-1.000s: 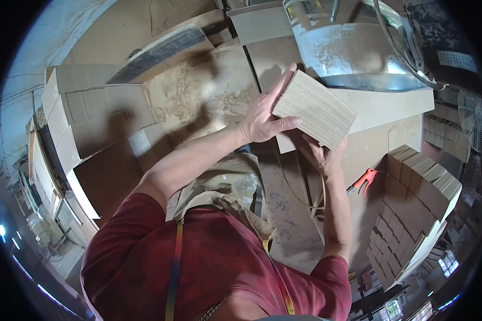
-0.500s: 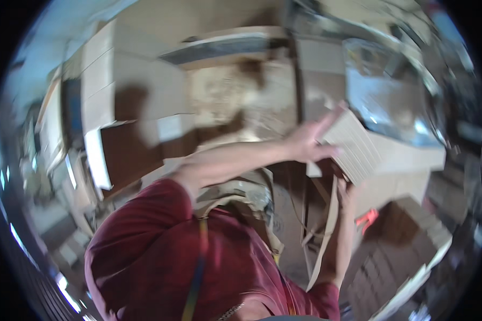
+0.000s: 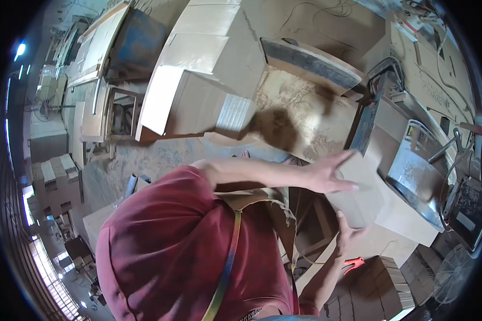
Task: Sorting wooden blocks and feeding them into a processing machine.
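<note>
A stack of thin pale boards (image 3: 365, 195) lies between my hands at the right, its broad face turned up. My left hand (image 3: 326, 175) reaches across from the left, thumb and forefinger spread wide at the stack's near-left corner. The thumb lies over the top face. At the lower end, my right hand (image 3: 348, 234) grips the boards, thumb up along the side and fingers partly hidden beneath. Beyond the stack stands a machine with a curved grey metal guard (image 3: 415, 168). Its pale worktop (image 3: 407, 216) extends beside the boards.
A red-handled tool (image 3: 353, 263) lies by my right forearm, near stacked brown pieces (image 3: 372, 291). Large cardboard boxes (image 3: 198, 53) stand at the far left. Between them and the machine is a dusty board surface (image 3: 305, 101). A wire-guarded fan (image 3: 455, 275) stands at lower right.
The stack has turned in my hands: its striped edges faced up before, its smooth face does now. My view has swung, shifting the surroundings. Both hands stay at the stack.
</note>
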### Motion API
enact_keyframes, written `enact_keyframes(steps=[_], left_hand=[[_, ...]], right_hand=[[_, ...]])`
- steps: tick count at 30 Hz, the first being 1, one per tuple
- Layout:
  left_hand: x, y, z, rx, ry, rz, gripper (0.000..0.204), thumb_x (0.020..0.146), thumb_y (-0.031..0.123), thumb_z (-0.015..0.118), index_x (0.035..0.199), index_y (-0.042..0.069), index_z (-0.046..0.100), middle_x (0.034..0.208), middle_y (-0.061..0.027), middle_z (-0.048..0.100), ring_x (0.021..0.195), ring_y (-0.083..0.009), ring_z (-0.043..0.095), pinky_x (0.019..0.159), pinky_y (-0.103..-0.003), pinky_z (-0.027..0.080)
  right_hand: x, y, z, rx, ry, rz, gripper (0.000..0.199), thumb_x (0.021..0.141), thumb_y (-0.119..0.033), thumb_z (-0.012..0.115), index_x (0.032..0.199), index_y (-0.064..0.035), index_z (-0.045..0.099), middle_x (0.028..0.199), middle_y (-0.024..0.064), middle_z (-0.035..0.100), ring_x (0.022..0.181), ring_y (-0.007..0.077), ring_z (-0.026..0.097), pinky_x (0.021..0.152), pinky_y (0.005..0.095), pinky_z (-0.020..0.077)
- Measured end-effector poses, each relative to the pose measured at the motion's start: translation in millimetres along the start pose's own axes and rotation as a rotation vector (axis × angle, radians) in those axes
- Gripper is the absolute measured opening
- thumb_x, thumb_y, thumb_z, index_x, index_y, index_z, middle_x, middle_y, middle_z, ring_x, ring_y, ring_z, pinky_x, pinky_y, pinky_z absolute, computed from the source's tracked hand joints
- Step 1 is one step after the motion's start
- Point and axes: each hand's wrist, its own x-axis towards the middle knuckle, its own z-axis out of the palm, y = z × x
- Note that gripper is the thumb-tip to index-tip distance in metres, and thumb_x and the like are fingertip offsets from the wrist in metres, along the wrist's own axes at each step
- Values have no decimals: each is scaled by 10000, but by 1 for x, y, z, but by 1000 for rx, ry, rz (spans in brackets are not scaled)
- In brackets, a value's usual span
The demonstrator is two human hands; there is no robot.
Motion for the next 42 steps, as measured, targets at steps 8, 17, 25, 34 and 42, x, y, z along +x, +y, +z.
enact_keyframes(steps=[8,17,25,34,42], left_hand=[[-140,23,-97,-240,154,-543,947,860,222,952,1571,-106,420,1456,-288,596,1284,-363,649,1117,-440,559],[-201,-54,-95,-952,846,-413,676,934,144,853,1461,-124,526,1353,-270,672,1189,-317,716,1058,-429,591],[-195,-66,-106,-1118,1016,-343,500,1004,172,790,1403,-81,625,1256,-221,739,1162,-303,730,1055,-425,587],[-193,-52,-112,-1129,1138,-383,462,1016,185,782,1395,-46,652,1319,-174,729,1207,-272,690,1078,-388,531],[-175,-26,-123,-1153,1190,-315,410,1014,161,773,1360,-31,666,1314,-153,720,1194,-251,667,1095,-355,491]], right_hand=[[65,-81,93,300,-675,125,999,722,-162,956,1565,97,487,1449,301,613,1256,380,647,1133,449,502],[84,-83,258,774,-804,557,660,933,-188,864,1475,83,604,1339,228,708,1206,317,683,1090,381,517],[86,-107,319,669,-874,598,500,981,-329,812,1339,17,761,1311,140,744,1218,250,660,1088,347,473],[72,-133,331,386,-950,496,561,959,-414,826,1318,12,756,1230,145,756,1078,239,688,957,346,539],[50,-154,341,273,-878,384,652,947,-448,833,1363,36,698,1198,160,754,1013,241,696,893,345,563]])
